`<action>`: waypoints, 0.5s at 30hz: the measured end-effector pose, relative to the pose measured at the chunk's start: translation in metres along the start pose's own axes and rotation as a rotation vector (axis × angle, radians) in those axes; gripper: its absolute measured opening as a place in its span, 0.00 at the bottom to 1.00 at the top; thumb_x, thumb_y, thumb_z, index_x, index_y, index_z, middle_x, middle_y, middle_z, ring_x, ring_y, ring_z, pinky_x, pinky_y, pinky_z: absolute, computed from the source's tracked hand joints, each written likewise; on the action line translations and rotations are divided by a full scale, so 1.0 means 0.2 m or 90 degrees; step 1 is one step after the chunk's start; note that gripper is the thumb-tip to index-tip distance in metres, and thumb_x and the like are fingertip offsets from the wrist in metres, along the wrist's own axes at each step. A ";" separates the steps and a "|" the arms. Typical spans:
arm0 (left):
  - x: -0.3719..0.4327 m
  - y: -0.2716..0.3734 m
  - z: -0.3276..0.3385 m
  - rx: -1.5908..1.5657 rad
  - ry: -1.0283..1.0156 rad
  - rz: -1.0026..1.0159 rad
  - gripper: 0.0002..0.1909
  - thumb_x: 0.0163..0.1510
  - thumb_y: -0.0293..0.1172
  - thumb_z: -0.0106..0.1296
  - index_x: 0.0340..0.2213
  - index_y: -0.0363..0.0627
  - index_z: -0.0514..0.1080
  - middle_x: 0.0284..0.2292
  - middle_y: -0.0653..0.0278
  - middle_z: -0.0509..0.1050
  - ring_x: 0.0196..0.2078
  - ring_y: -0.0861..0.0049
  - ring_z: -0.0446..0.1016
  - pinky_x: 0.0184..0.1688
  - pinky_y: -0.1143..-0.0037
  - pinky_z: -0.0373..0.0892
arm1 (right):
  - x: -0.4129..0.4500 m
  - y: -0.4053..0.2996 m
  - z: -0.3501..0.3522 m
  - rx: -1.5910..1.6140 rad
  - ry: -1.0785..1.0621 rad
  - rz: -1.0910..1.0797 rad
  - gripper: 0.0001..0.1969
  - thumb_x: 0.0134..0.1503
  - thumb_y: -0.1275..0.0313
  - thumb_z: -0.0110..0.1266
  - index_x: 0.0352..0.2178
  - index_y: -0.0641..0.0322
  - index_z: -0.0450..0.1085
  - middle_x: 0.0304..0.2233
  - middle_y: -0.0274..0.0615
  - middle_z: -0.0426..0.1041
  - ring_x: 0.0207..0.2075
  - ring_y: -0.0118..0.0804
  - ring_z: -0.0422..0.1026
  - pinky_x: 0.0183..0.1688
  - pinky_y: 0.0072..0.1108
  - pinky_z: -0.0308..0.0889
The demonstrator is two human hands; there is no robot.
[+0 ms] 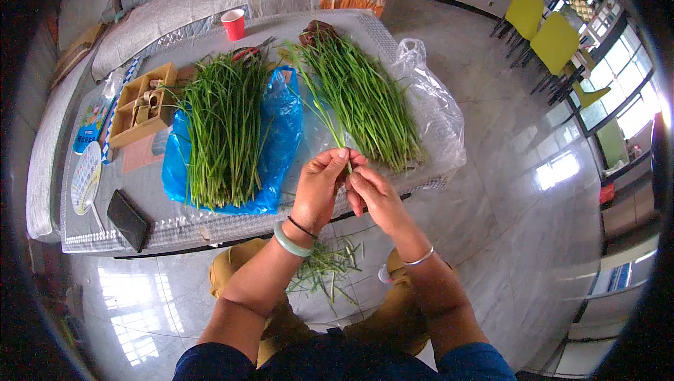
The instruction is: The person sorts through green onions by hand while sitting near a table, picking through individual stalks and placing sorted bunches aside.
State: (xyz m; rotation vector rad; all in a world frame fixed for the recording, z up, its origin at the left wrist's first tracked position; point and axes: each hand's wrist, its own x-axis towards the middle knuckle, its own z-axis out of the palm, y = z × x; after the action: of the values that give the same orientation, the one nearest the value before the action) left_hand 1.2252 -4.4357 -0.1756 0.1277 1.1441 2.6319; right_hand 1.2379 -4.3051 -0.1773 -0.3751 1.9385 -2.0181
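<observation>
A few long green stalks (333, 127) are pinched near their lower ends by my left hand (324, 181), thumb on top. Close against it, my right hand (373, 191) has its thumb and fingers on the stalk ends. Behind my hands and to the right lies a large bunch of green stalks (363, 102), beside a clear plastic bag (434, 112). To the left, another thick bunch of green stalks (224, 133) rests on a blue plastic bag (284, 118). Loose green trimmings (331, 265) lie on the floor between my knees.
The covered table (179, 231) bears a red paper cup (233, 24), red-handled scissors (247, 52), a wooden compartment box (139, 104), a hand fan (87, 178) and a black flat case (128, 220). A covered sofa (174, 31) stands behind; yellow-green chairs (553, 41) are at the upper right.
</observation>
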 end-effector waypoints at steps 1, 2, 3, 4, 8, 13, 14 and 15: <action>0.00 0.01 0.00 -0.021 -0.005 -0.004 0.13 0.55 0.34 0.37 0.29 0.36 0.66 0.28 0.59 0.71 0.22 0.69 0.71 0.20 0.74 0.69 | 0.00 -0.01 0.01 -0.016 0.003 0.003 0.13 0.58 0.66 0.35 0.22 0.61 0.59 0.14 0.31 0.57 0.15 0.22 0.57 0.18 0.13 0.55; 0.01 0.00 -0.01 -0.021 -0.003 -0.003 0.13 0.55 0.34 0.37 0.29 0.36 0.66 0.28 0.59 0.71 0.22 0.69 0.71 0.20 0.74 0.69 | -0.01 -0.02 0.01 -0.016 0.000 0.003 0.13 0.58 0.66 0.35 0.22 0.61 0.59 0.14 0.31 0.57 0.15 0.22 0.57 0.18 0.13 0.55; 0.02 -0.02 -0.03 0.006 0.061 0.045 0.13 0.55 0.34 0.38 0.29 0.37 0.67 0.28 0.59 0.71 0.25 0.70 0.71 0.26 0.74 0.69 | -0.02 -0.03 0.02 -0.025 -0.015 -0.001 0.12 0.57 0.67 0.36 0.22 0.62 0.59 0.14 0.31 0.58 0.15 0.21 0.57 0.18 0.13 0.54; 0.03 -0.02 -0.04 0.034 0.124 0.093 0.12 0.55 0.34 0.39 0.29 0.37 0.67 0.28 0.60 0.71 0.28 0.71 0.71 0.32 0.74 0.69 | -0.02 -0.03 0.03 -0.035 -0.030 -0.005 0.12 0.57 0.68 0.36 0.22 0.63 0.59 0.14 0.31 0.59 0.15 0.21 0.57 0.18 0.13 0.54; 0.06 0.04 -0.06 -0.056 0.127 0.125 0.10 0.54 0.32 0.41 0.29 0.38 0.68 0.29 0.61 0.72 0.32 0.75 0.70 0.38 0.76 0.65 | -0.07 0.00 0.02 -0.111 -0.051 -0.016 0.12 0.56 0.66 0.39 0.22 0.61 0.61 0.12 0.30 0.60 0.13 0.19 0.58 0.15 0.14 0.53; 0.05 0.00 -0.05 0.025 0.106 0.088 0.11 0.53 0.33 0.43 0.31 0.38 0.69 0.29 0.61 0.72 0.31 0.75 0.70 0.36 0.76 0.66 | -0.06 0.00 -0.04 -0.100 0.099 -0.011 0.11 0.55 0.64 0.43 0.26 0.62 0.62 0.14 0.30 0.62 0.14 0.19 0.59 0.16 0.13 0.55; 0.04 -0.02 -0.05 0.026 0.100 0.085 0.11 0.53 0.33 0.43 0.31 0.38 0.69 0.29 0.61 0.72 0.31 0.75 0.70 0.36 0.76 0.66 | -0.05 -0.01 -0.04 -0.093 0.168 -0.040 0.11 0.55 0.65 0.43 0.27 0.63 0.62 0.15 0.30 0.62 0.14 0.20 0.59 0.16 0.13 0.55; 0.03 -0.05 -0.05 0.033 0.095 0.073 0.11 0.53 0.33 0.43 0.31 0.38 0.69 0.29 0.61 0.72 0.30 0.76 0.70 0.35 0.77 0.66 | -0.05 -0.05 -0.02 -0.101 0.136 -0.059 0.09 0.55 0.68 0.43 0.28 0.64 0.62 0.18 0.30 0.63 0.17 0.18 0.59 0.18 0.11 0.57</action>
State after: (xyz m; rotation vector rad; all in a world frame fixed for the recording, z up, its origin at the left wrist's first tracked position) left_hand 1.2193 -4.4334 -0.1899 0.0074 1.2887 2.7520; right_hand 1.2446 -4.2966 -0.1670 -0.3023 2.2587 -2.0404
